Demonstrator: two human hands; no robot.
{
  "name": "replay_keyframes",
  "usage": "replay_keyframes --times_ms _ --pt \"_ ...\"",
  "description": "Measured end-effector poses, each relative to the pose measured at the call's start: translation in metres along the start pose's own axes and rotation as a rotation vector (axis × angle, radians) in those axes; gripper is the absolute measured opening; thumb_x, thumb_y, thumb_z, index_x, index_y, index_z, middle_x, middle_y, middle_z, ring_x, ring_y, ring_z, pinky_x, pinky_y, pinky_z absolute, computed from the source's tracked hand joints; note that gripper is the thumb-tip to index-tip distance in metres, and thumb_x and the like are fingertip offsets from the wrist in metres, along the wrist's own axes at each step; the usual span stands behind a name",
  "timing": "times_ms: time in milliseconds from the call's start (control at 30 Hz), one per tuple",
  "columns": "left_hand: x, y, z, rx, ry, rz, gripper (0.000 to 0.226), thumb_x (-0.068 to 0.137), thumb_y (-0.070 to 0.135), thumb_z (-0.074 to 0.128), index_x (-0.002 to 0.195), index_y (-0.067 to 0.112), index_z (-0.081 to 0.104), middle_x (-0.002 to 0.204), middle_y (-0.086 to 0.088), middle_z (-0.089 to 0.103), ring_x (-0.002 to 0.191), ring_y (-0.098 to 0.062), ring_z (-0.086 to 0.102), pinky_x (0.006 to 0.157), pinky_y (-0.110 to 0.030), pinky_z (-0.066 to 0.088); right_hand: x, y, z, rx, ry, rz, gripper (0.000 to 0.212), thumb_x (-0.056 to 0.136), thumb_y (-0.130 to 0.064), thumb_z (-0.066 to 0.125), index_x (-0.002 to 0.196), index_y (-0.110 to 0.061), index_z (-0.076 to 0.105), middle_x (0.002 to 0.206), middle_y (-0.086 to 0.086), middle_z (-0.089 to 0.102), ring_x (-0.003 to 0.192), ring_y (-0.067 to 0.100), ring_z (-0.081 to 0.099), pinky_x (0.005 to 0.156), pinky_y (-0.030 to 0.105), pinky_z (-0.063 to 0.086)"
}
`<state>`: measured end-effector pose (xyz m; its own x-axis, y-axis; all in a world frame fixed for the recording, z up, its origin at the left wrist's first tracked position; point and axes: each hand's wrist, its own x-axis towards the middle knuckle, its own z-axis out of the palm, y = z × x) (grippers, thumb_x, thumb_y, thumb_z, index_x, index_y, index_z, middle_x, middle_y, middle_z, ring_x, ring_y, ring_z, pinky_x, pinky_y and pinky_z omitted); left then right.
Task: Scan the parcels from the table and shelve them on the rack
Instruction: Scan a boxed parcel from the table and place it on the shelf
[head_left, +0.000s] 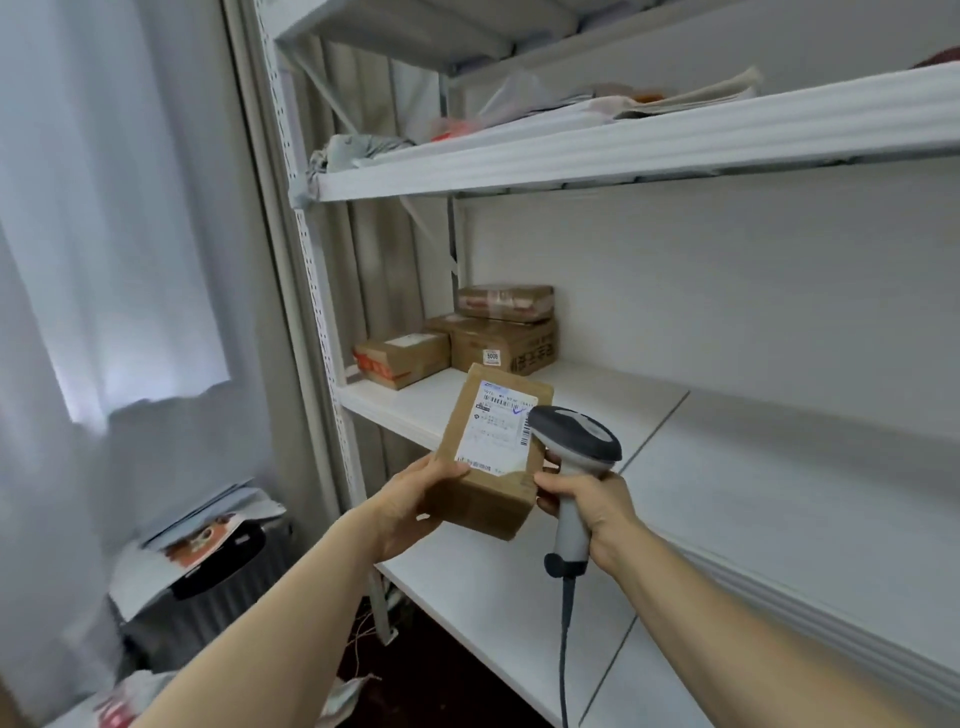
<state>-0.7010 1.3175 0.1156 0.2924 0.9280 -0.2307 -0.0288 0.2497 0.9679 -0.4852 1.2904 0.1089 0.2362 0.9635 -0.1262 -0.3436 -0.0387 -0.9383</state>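
On the head camera I had the left hand (415, 499) at centre frame gripping the lower left corner of a small cardboard parcel (483, 512), thumb on its top face, white shipping label up. The right hand (587, 512), just right of it, was wrapped round the handle of a grey barcode scanner (576, 436), its head at the label's right edge; I couldn't tell if they touched. The parcel hung over the front of the white rack's (623, 150) middle shelf (597, 400). Three cardboard boxes (402, 358) sat at that shelf's far left, one stacked on another. Soft mailers (363, 150) lay on the shelf above.
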Motion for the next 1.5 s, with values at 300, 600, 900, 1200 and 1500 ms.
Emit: replay_keyframes --times_ms 300,600,900,1200,1500 --pt "0.114 0.033 -0.094 -0.091 0.23 -0.054 0.064 0.068 0.05 0.079 0.116 0.018 0.051 0.111 -0.012 0.059 0.102 -0.031 0.061 0.08 -0.044 0.058 0.121 0.021 0.097 -0.089 -0.029 0.03 0.026 0.066 0.001 0.08 0.089 -0.011 0.075 0.079 0.005 0.076 0.077 0.022 0.072 0.076 0.035 0.06" --pt "0.257 0.068 -0.192 0.036 0.135 -0.09 0.037 0.081 0.051 0.069 0.098 0.023 0.051 0.102 -0.008 0.062 0.095 -0.023 0.06 0.084 -0.036 0.057 0.236 0.048 0.203 -0.162 0.074 0.064 0.029 0.068 -0.004 0.08 0.095 -0.007 0.069 0.082 0.008 0.075 0.076 0.022 0.072 0.062 0.029 0.053" --pt "0.354 0.078 -0.232 0.644 0.129 0.112 0.06 0.093 0.055 0.048 0.134 0.013 0.047 0.128 -0.01 0.057 0.114 -0.027 0.055 0.101 -0.041 0.046 0.302 0.067 0.261 -0.136 0.247 0.095 0.03 0.071 -0.006 0.08 0.097 -0.007 0.066 0.095 0.01 0.071 0.086 0.025 0.066 0.072 0.033 0.053" --pt "0.382 0.088 -0.232 1.661 0.056 0.959 0.051 0.09 0.022 0.058 0.139 0.025 0.043 0.138 0.001 0.046 0.126 -0.02 0.041 0.099 -0.032 0.037 0.323 0.074 0.265 -0.148 0.319 0.1 0.035 0.067 -0.007 0.081 0.099 -0.009 0.066 0.094 0.01 0.071 0.088 0.027 0.065 0.064 0.032 0.051" --pt "0.415 0.107 -0.205 1.688 0.1 0.658 0.04 0.093 0.004 0.048 0.131 0.012 0.041 0.129 -0.012 0.041 0.123 -0.029 0.036 0.089 -0.037 0.046 0.303 0.064 0.235 -0.084 0.41 0.053 0.017 0.07 0.006 0.074 0.081 -0.007 0.072 0.085 0.015 0.073 0.076 0.025 0.066 0.085 0.04 0.056"
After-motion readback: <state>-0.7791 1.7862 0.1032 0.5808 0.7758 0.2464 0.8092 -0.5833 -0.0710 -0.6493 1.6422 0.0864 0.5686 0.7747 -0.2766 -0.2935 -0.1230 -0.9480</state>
